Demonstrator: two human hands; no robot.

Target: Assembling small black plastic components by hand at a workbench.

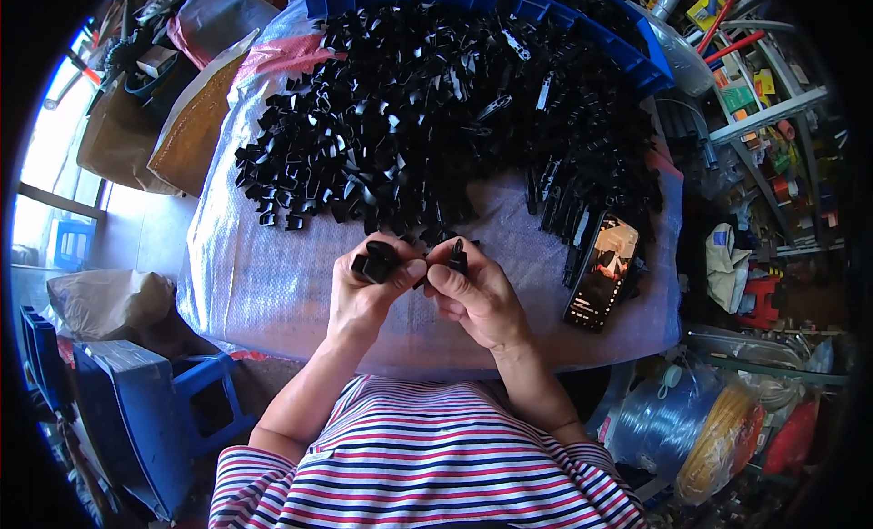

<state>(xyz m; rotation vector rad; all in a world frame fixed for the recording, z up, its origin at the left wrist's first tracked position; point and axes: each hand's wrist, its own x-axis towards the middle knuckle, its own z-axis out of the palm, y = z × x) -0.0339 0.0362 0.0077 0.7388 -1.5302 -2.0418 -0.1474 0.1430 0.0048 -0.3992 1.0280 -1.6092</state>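
Note:
Close together in front of me, both hands are above the near edge of the pile. My left hand (364, 288) is closed around a glossy black plastic piece (377, 261) with a hollow, angular shape. Between thumb and fingers, my right hand (480, 297) pinches a slimmer black plastic part (457, 256), its lower portion hidden by the fingers. Whether the two pieces touch, I cannot tell. Beyond the hands spreads a large heap of small black plastic parts (364, 134), bracket-like on the left and longer, narrower on the right.
The heap lies on a white woven sack (273, 284). To the right rests a phone (603, 273) with its screen lit. Blue crates (627, 52) border the far side. A blue plastic stool (136, 393) stands at left, coils of clear tubing (668, 424) at lower right.

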